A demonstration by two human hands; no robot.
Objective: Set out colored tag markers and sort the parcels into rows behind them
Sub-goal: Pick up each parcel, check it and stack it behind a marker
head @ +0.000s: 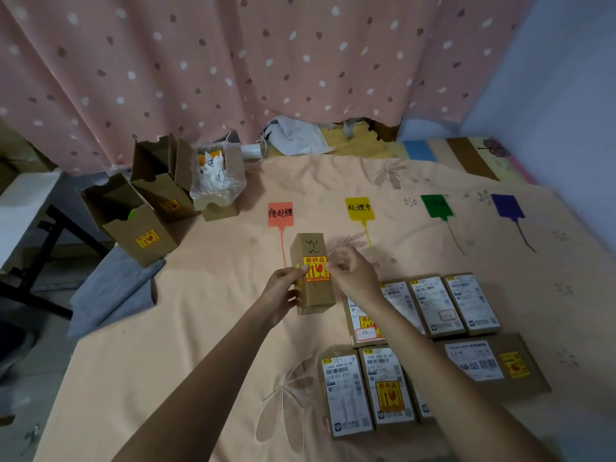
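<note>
A brown cardboard parcel with a yellow-and-red fragile sticker is held upright over the orange bedsheet. My left hand grips its left side and my right hand pinches its right edge by the sticker. Beyond it lie four tag markers in a row: a red tag, a yellow tag, a green tag and a purple tag. Several labelled parcels lie flat at the lower right, partly hidden by my right forearm.
Open empty cardboard boxes and a clear plastic bag of paper scraps stand at the sheet's far left. A larger flat parcel lies at the right. A pink dotted curtain hangs behind. A dark table frame is left.
</note>
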